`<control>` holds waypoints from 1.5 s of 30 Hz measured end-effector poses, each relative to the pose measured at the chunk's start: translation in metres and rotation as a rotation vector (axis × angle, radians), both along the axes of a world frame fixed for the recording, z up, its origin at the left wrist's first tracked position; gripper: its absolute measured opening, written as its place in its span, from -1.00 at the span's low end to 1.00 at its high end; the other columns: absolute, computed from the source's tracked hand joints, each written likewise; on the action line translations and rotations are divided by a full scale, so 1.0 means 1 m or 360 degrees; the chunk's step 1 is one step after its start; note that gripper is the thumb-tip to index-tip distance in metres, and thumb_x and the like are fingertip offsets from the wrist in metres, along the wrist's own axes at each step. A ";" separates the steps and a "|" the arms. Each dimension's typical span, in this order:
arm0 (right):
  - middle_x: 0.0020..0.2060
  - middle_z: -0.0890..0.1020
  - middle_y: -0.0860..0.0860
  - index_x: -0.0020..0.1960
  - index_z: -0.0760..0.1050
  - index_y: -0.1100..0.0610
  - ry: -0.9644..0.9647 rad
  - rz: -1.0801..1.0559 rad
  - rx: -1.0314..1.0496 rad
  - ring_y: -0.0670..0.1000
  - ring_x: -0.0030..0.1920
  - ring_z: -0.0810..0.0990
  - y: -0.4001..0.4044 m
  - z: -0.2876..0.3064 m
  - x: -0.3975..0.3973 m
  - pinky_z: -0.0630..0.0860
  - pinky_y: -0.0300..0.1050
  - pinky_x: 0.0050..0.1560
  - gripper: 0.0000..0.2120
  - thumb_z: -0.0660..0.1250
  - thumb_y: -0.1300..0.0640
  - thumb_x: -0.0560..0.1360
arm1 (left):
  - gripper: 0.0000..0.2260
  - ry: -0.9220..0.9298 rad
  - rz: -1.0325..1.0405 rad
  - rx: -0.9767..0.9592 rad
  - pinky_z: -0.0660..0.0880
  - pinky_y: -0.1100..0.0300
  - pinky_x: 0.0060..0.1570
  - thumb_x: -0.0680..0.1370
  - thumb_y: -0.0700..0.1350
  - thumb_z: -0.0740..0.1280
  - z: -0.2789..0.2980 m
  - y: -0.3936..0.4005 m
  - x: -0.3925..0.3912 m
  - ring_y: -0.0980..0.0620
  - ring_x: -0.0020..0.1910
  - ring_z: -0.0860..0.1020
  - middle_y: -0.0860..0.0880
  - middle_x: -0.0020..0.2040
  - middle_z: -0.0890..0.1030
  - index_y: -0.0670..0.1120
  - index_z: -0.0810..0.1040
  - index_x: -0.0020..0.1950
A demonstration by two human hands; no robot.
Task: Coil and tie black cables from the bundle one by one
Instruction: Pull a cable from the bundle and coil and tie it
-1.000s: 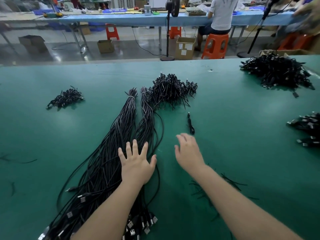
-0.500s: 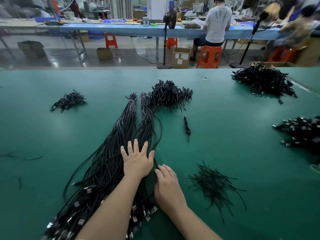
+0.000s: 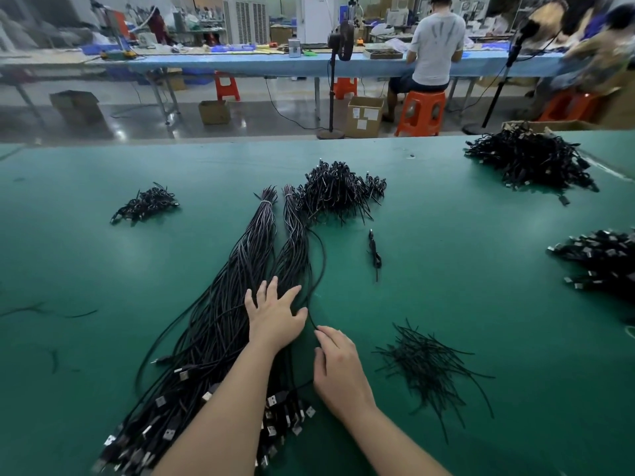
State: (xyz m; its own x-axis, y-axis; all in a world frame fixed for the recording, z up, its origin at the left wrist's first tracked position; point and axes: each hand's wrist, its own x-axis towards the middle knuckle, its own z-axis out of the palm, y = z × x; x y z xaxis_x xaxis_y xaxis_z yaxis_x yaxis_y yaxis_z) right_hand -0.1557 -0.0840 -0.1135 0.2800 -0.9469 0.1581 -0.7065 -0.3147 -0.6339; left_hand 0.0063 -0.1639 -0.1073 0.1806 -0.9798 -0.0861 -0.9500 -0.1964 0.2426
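Two bare hands work a long bundle of black cables [image 3: 240, 304] lying on the green surface [image 3: 464, 269]. The left hand [image 3: 275, 317] presses flat on it, fingers spread. The right hand [image 3: 338, 365], its grip curled, pinches one loose cable [image 3: 318, 269] beside it. Pulling could snag neighbouring strands and drag them along.

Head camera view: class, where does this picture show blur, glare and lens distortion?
Head view: the far right corner, around the seated people, is motion-blurred; the green table carries soft overhead sheen at left; the table's far edge bows from wide-angle distortion; the cable bundle and both hands stay sharp.
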 end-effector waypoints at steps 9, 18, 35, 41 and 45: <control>0.40 0.46 -0.07 0.48 0.40 0.16 -0.0187 -0.0043 0.0092 -0.14 0.41 0.39 -0.001 0.002 -0.003 0.15 -0.43 0.43 -0.53 0.13 0.38 0.61 | -0.65 -0.0227 -0.0438 -0.0291 -0.36 -0.23 0.49 0.65 0.01 0.20 0.005 0.033 -0.021 -0.22 0.56 -0.35 -0.10 0.64 -0.21 0.33 0.43 0.40; -0.02 0.62 -0.20 0.27 0.56 0.07 -0.0646 -0.0277 0.0165 -0.27 0.01 0.58 0.000 0.004 -0.006 0.48 -0.41 0.04 -0.76 0.21 0.13 0.66 | -0.86 0.0157 -0.0202 -0.0635 0.38 -0.03 0.23 0.61 -0.01 0.35 0.029 0.052 -0.012 -0.11 0.25 0.38 -0.05 0.19 0.48 0.02 0.66 0.10; -0.08 0.61 -0.16 0.19 0.58 0.05 -0.0697 -0.0087 0.0352 -0.37 -0.18 0.50 -0.002 0.003 -0.012 0.55 -0.13 0.01 -0.69 0.28 0.33 0.54 | -0.75 0.0668 -0.0318 -0.0004 0.43 0.29 -0.36 0.62 0.15 0.29 0.054 0.089 -0.051 0.22 -0.38 0.51 0.12 -0.33 0.58 0.14 0.53 -0.24; -0.19 0.67 -0.21 -0.11 0.63 -0.08 -0.0695 -0.0124 0.0319 -0.19 -0.13 0.62 -0.002 0.003 -0.006 0.55 -0.26 -0.12 -0.83 0.35 0.15 0.57 | -0.92 0.1066 -0.0211 -0.0198 0.49 0.42 -0.16 0.56 -0.07 0.44 0.073 0.097 -0.042 0.28 -0.19 0.62 0.18 -0.22 0.69 0.08 0.72 -0.07; -0.19 0.61 -0.11 -0.03 0.63 0.05 -0.0564 -0.0108 0.0203 -0.10 -0.16 0.55 -0.004 0.000 -0.006 0.50 -0.16 -0.12 -0.84 0.31 0.03 0.62 | -0.93 0.1791 0.0042 -0.0322 0.45 0.29 -0.38 0.55 -0.13 0.46 0.092 0.095 -0.033 0.10 -0.38 0.51 -0.09 -0.25 0.69 -0.05 0.73 -0.11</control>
